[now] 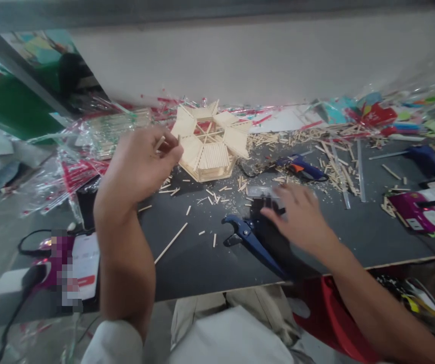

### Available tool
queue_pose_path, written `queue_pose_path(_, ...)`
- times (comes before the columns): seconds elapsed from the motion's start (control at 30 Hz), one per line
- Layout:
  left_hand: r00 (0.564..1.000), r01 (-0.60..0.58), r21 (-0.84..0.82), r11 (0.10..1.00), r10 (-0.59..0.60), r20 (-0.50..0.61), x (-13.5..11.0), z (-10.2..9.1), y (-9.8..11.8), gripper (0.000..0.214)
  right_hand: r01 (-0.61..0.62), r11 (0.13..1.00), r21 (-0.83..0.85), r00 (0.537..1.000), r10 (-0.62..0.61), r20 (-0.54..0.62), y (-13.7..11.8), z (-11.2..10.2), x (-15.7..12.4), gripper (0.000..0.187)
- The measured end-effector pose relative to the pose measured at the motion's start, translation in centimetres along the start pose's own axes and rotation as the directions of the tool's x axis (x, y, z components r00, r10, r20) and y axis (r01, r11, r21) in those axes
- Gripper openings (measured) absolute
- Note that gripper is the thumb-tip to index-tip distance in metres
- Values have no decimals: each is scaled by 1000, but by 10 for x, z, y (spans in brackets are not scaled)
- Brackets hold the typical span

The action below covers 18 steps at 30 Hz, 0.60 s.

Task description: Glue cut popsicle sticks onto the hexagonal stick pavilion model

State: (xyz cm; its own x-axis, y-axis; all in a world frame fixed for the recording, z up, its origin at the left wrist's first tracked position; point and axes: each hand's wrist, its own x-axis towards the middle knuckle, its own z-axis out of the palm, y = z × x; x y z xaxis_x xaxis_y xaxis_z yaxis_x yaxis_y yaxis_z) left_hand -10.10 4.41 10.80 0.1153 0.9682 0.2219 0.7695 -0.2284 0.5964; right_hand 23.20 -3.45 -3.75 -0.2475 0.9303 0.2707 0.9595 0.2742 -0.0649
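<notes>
1 stick model (213,156) sits just beside the curled left fingers (172,157), their grip unclear; right fingers (293,194) spread

Right hand (301,215) blurred, partly hiding black object (265,205). Left hand's (137,162) grip unclear. Red chair (329,316) cut off by bottom edge.

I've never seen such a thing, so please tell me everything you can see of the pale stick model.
The pale stick model looks wooden. Slanted panels spread like petals around an open middle, where thin sticks cross; the front panel shows sticks side by side. Below, a many-sided base has stacked edges. It sits upright toward the back of the dark table, with loose stick pieces in front. The left grip overlaps its left side; whether it touches is unclear.
</notes>
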Motion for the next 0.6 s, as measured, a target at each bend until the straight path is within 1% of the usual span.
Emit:
queue_pose_path(0.03, 1000, -17, 31, 999, 17, -3, 1, 0, -1, 11, -68, 997, -36, 997, 67, -32, 16, 0, 16, 52)
queue_pose_path(0.07, 1000, -29, 49, 998, 29, 7, 2, 0, -2, 11, -151, 986, -71, 987, 148, -58, 32, 0, 31, 53)
queue_pose_path(0.1, 999, -35, 52, 998, 34, 23, 2, 0, -2, 11, -238, 966, -102, 971, 233, -61, 48, 0, 46, 55)
queue_pose_path(0.13, 999, -33, 39, 999, 32, 32, 3, 0, -1, 11, -315, 939, -141, 949, 315, -21, 61, 0, 60, 59)
queue_pose_path(0.17, 998, -32, 19, 999, 31, 46, 3, 0, -1, 11, -373, 911, -176, 920, 388, 58, 73, 1, 72, 63)
queue_pose_path(0.23, 997, -33, -20, 999, 35, 68, 3, -1, -1, 11, -386, 905, -180, 891, 416, 179, 88, 3, 89, 61)
queue_pose_path(0.3, 997, -41, -37, 998, 44, 69, 2, -3, -2, 11, -385, 907, -167, 868, 418, 269, 94, 3, 96, 54)
queue_pose_path(0.4, 997, -32, -55, 998, 36, 64, 3, -5, -5, 11, -423, 892, -161, 833, 453, 318, 97, 1, 95, 49)
queue_pose_path(0.5, 997, -20, -72, 997, 25, 71, 4, -6, -6, 10, -473, 870, -141, 816, 493, 301, 98, -10, 93, 47)
queue_pose_path(0.6, 996, -30, -45, 999, 34, 79, 6, -4, -3, 9, -520, 848, -106, 818, 530, 224, 93, -29, 98, 49)
